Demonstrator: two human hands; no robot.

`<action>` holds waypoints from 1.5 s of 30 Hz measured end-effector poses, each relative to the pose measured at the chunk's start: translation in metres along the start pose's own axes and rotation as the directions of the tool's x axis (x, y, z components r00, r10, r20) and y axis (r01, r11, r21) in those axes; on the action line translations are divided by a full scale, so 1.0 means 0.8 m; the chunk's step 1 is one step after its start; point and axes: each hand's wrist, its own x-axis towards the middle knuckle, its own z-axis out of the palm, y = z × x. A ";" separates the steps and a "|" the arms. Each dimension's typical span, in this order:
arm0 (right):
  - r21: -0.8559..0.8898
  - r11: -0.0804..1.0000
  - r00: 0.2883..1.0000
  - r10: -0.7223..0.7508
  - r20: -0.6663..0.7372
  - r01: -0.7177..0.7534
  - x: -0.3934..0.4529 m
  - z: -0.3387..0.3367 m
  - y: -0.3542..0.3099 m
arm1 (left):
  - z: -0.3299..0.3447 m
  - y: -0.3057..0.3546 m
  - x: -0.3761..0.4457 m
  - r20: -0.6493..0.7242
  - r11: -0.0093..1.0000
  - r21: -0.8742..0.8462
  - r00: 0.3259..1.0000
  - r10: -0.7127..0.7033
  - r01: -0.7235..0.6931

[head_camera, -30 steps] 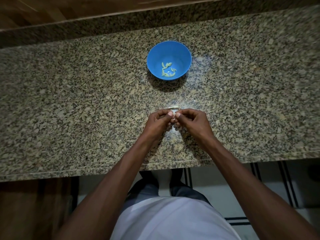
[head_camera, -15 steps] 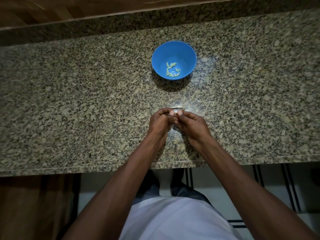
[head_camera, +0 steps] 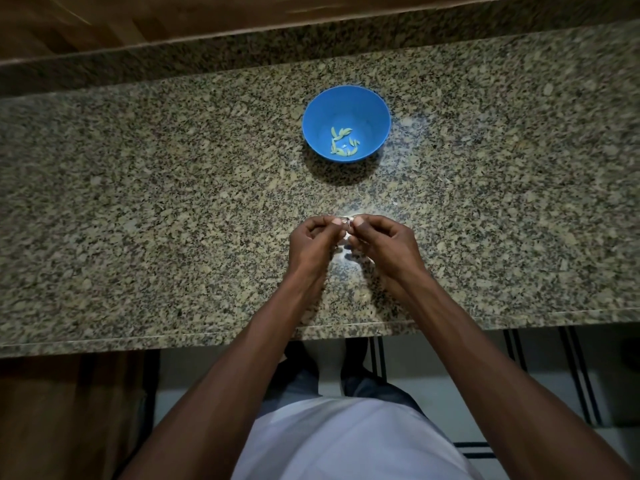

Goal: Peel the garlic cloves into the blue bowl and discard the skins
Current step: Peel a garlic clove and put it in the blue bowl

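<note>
Near the blue bowl [head_camera: 346,123], both hands, left hand [head_camera: 311,244] and right hand [head_camera: 382,245], pinch one garlic clove [head_camera: 347,221]; it may slip onto the counter [head_camera: 138,209].

speckled polished granite counter [head_camera: 173,202], smooth plastic bowl [head_camera: 325,109]

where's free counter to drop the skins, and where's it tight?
Bare counter runs wide to the left of the blue bowl and left hand, and again right of the bowl and right hand. The strip between bowl and hands is also bare. It is crowded only where both hands pinch the garlic clove.
</note>
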 end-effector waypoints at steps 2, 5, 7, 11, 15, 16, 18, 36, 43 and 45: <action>-0.020 1.000 1.000 0.019 0.023 -0.018 0.000 -0.003 -0.001 | -0.002 0.004 -0.003 -0.008 0.997 0.024 0.997 0.076 -0.075; -0.042 0.999 0.999 0.026 0.034 -0.024 -0.003 -0.006 -0.001 | -0.007 0.003 -0.001 0.044 0.983 0.082 0.986 0.163 -0.166; -0.033 0.999 0.999 0.027 0.039 -0.026 -0.006 -0.007 -0.002 | -0.011 0.002 -0.002 0.080 0.976 0.107 0.980 0.184 -0.192; -0.028 0.999 0.998 0.029 0.062 -0.027 -0.010 -0.007 -0.005 | -0.014 0.000 -0.005 0.124 0.975 0.101 0.975 0.185 -0.197; 0.010 0.999 0.996 0.042 0.077 -0.043 -0.012 -0.004 -0.007 | -0.014 -0.001 -0.007 0.148 0.979 0.065 0.972 0.181 -0.192; 0.018 0.999 0.996 0.044 0.080 -0.046 -0.012 -0.004 -0.007 | -0.014 -0.001 -0.008 0.150 0.980 0.056 0.972 0.179 -0.189; 0.016 0.999 0.995 0.038 0.087 -0.040 -0.012 -0.005 -0.007 | -0.014 -0.001 -0.009 0.146 0.981 0.049 0.973 0.179 -0.188; -0.636 0.665 0.917 -0.232 0.323 0.392 0.009 -0.017 -0.037 | -0.017 0.015 -0.002 0.167 0.851 0.388 0.935 0.313 -0.354; -0.480 0.826 0.945 -0.181 0.271 0.296 0.014 -0.018 -0.028 | -0.014 0.013 0.003 0.156 0.869 0.383 0.949 0.275 -0.315; -0.416 0.887 0.968 -0.113 0.222 0.199 0.016 -0.018 -0.020 | -0.011 0.012 0.003 0.141 0.864 0.393 0.950 0.280 -0.313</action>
